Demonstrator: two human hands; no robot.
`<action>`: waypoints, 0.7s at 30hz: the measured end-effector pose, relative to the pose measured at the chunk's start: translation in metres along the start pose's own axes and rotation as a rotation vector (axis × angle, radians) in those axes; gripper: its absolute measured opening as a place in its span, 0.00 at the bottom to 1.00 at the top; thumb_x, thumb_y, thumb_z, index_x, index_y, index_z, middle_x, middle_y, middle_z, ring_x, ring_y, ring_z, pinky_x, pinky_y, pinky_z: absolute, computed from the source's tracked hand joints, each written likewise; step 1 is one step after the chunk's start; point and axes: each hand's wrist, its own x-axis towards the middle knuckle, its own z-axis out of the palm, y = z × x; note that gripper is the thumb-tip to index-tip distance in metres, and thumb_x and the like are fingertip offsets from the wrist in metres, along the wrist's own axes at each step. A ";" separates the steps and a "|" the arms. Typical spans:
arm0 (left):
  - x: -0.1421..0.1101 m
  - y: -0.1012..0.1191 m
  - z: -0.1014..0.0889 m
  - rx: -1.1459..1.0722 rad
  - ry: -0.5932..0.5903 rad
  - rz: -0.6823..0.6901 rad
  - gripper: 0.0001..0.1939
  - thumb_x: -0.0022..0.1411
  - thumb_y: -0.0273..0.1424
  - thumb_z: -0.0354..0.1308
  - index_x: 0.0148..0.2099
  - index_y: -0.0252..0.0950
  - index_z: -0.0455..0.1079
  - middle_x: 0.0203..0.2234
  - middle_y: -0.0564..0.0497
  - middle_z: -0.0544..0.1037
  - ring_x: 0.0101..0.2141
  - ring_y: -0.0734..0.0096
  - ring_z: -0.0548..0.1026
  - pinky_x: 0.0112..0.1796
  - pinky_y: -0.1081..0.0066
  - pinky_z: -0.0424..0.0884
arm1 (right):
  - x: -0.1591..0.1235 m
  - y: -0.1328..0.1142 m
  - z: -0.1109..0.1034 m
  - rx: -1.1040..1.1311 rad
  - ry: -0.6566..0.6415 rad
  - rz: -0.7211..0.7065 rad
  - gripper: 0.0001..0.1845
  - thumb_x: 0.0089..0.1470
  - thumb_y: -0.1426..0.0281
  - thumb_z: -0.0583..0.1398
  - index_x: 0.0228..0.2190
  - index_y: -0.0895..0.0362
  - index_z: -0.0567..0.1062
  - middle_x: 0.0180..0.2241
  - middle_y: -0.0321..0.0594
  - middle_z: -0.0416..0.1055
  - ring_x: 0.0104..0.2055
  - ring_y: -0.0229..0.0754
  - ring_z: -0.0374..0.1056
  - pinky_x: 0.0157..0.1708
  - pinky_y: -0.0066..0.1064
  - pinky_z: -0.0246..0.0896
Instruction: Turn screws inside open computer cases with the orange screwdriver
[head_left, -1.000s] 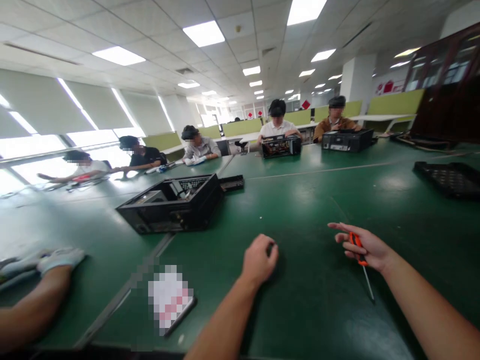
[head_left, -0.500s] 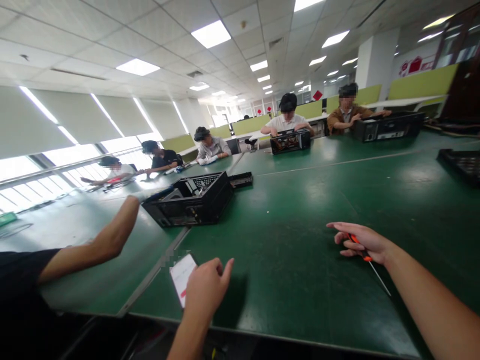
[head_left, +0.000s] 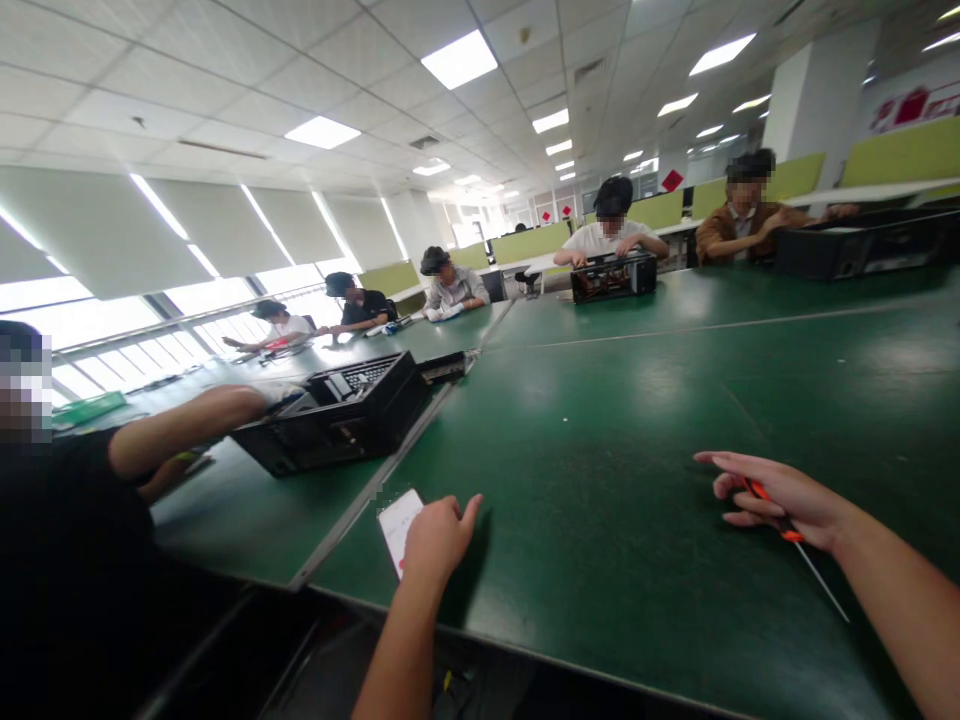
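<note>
My left hand [head_left: 437,537] rests at the near edge of the green table [head_left: 615,440], fingers curled around a phone [head_left: 397,523] with a lit white screen, index finger raised. My right hand [head_left: 780,493] lies on the table to the right, fingers loosely closed on a screwdriver [head_left: 796,540] with an orange handle; its thin shaft points back toward my arm.
A person in a black top sits at my left, an arm [head_left: 180,428] reaching to an open black computer case [head_left: 337,415]. Several other people work on computer cases [head_left: 613,277] along the far side. Another black case [head_left: 862,245] stands at the far right.
My left hand moved from the table's middle back to the near edge and took hold of the phone. The person on the left reached to the black case. My view swung left.
</note>
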 end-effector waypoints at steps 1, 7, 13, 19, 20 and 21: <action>0.001 -0.001 0.001 0.000 0.003 -0.001 0.27 0.65 0.51 0.43 0.26 0.38 0.69 0.26 0.42 0.79 0.31 0.53 0.78 0.30 0.64 0.62 | 0.000 0.000 0.000 -0.001 -0.002 0.002 0.21 0.59 0.65 0.61 0.53 0.53 0.68 0.30 0.37 0.72 0.13 0.23 0.44 0.35 0.41 0.76; -0.009 0.003 0.006 -0.021 0.006 0.041 0.26 0.65 0.50 0.44 0.27 0.37 0.69 0.26 0.42 0.79 0.29 0.56 0.77 0.30 0.65 0.61 | -0.003 -0.002 0.004 0.002 0.007 0.000 0.20 0.60 0.65 0.60 0.53 0.54 0.68 0.30 0.37 0.72 0.14 0.23 0.44 0.34 0.39 0.76; -0.015 0.010 0.000 -0.048 0.008 0.065 0.26 0.66 0.49 0.44 0.26 0.37 0.68 0.25 0.43 0.78 0.28 0.57 0.76 0.31 0.64 0.64 | -0.001 -0.001 0.002 0.000 0.002 -0.003 0.21 0.60 0.65 0.60 0.54 0.54 0.68 0.30 0.37 0.72 0.14 0.23 0.44 0.34 0.39 0.76; -0.016 0.063 -0.007 -0.167 0.096 0.354 0.24 0.66 0.48 0.47 0.27 0.37 0.69 0.26 0.49 0.77 0.31 0.62 0.75 0.54 0.51 0.59 | -0.001 0.000 0.001 0.007 -0.001 0.010 0.21 0.60 0.64 0.61 0.54 0.53 0.68 0.30 0.37 0.72 0.14 0.23 0.44 0.35 0.40 0.76; -0.014 0.078 -0.006 -0.196 0.072 0.434 0.23 0.65 0.49 0.48 0.27 0.37 0.69 0.25 0.49 0.77 0.31 0.62 0.75 0.52 0.51 0.61 | -0.001 0.000 0.001 0.007 -0.001 0.009 0.21 0.60 0.64 0.61 0.54 0.53 0.68 0.30 0.37 0.72 0.14 0.23 0.44 0.35 0.40 0.76; -0.012 0.094 -0.004 -0.222 0.031 0.517 0.23 0.64 0.49 0.49 0.28 0.37 0.70 0.25 0.49 0.77 0.30 0.62 0.74 0.49 0.53 0.64 | -0.001 -0.001 0.001 0.006 -0.002 0.007 0.21 0.60 0.64 0.61 0.54 0.53 0.68 0.30 0.37 0.72 0.14 0.23 0.44 0.35 0.40 0.76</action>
